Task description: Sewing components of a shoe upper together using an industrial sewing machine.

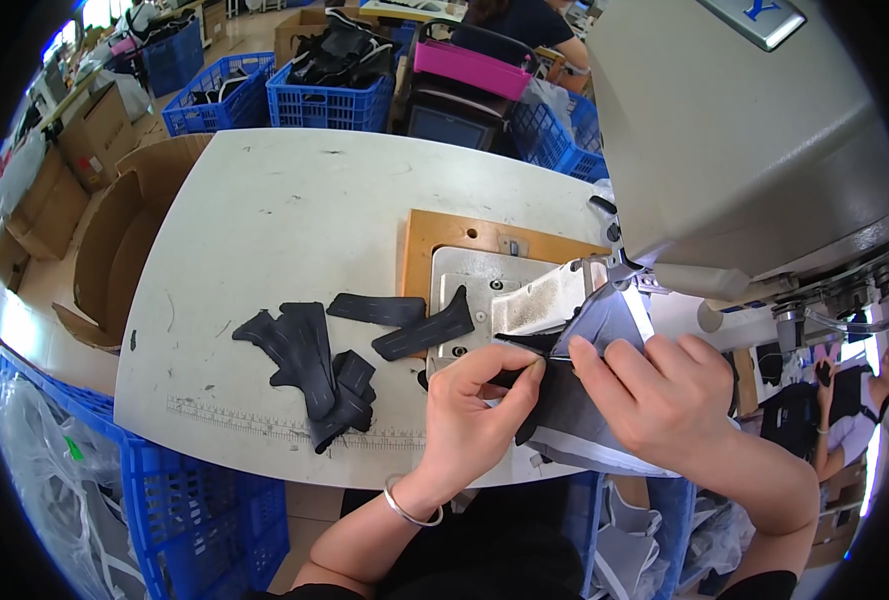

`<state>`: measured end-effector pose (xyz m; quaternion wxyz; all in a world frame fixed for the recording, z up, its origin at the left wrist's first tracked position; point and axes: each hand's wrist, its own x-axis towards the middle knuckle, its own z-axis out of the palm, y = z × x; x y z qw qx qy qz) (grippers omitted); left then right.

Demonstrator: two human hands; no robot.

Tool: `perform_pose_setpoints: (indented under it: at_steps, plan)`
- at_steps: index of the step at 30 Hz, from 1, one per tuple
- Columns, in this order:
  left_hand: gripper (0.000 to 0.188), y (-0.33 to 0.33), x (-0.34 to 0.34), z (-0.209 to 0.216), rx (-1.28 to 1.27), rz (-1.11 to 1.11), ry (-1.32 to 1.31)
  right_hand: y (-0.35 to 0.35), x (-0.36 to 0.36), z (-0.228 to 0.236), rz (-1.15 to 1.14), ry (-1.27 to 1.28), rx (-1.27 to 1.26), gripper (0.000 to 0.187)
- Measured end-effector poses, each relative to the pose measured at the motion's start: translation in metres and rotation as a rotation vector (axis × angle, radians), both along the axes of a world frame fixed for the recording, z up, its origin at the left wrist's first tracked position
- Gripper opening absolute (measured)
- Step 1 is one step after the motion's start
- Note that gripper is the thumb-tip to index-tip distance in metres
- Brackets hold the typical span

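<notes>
At the sewing machine's needle end, a grey fabric piece with dark parts and a pale edge hangs toward me. My left hand is closed in a pinch, thumb against index finger, on a black fabric strip at the piece's left edge. Just right of it, my right hand has curled fingers gripping the grey piece near the same edge. Its fingertips partly hide the fabric. Left of my hands lie loose black fabric strips and a small heap of black cut pieces.
The large machine head overhangs the right side. A wooden board with a metal plate is set into the white table. Blue crates stand behind; another is at lower left. Cardboard boxes line the left. Other people sit farther off.
</notes>
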<state>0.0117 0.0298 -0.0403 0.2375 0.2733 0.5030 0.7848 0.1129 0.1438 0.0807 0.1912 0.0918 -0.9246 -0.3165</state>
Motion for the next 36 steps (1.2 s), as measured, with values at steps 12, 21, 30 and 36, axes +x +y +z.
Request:
perform_pose_setpoints:
  at_steps: [12,21,30,36]
  plan:
    - [0.009,0.000,0.001,-0.003,-0.023,-0.029,-0.074,-0.003,0.000,0.001,-0.020,-0.012,0.024,0.030]
    - [0.005,0.000,0.001,0.000,-0.012,-0.006,0.000,-0.003,0.000,-0.001,-0.007,0.002,0.041,0.027]
    - [0.006,-0.001,-0.003,0.000,-0.001,0.060,0.164,0.004,-0.004,-0.002,0.042,-0.004,0.088,0.005]
    - [0.004,-0.010,-0.011,-0.007,0.065,-0.153,-0.131,0.006,0.007,0.005,0.030,0.001,-0.022,0.010]
